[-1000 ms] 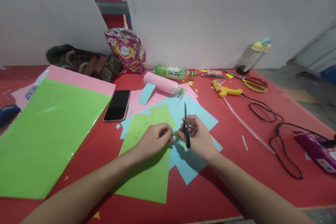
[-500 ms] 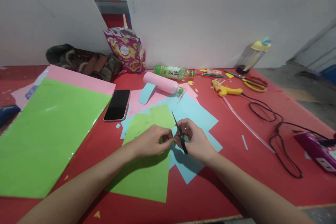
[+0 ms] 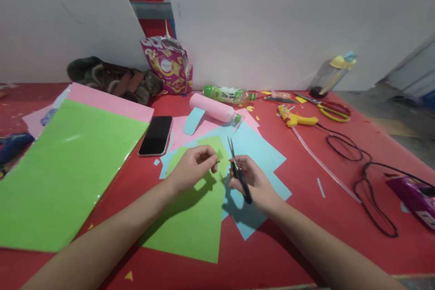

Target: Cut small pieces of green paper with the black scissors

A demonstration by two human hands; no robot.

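Fingers [image 3: 206,149] of our left hand [image 3: 192,168] are pinching what looks like a small green paper scrap [image 3: 220,154], and we've just drawn our two hands apart! We'd judge the snipping paused, the scrap clear of the black-handled scissors [image 3: 239,176]. It juts beyond the fingers, above the smaller green paper sheet [image 3: 200,224], near its right edge; our right hand [image 3: 258,184], curled round the scissors, hangs just right of that sheet.

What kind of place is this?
Probably a craft table, maybe in a workroom: the right hand holds scissors, and green paper and a yellow glue gun lie on the red table.
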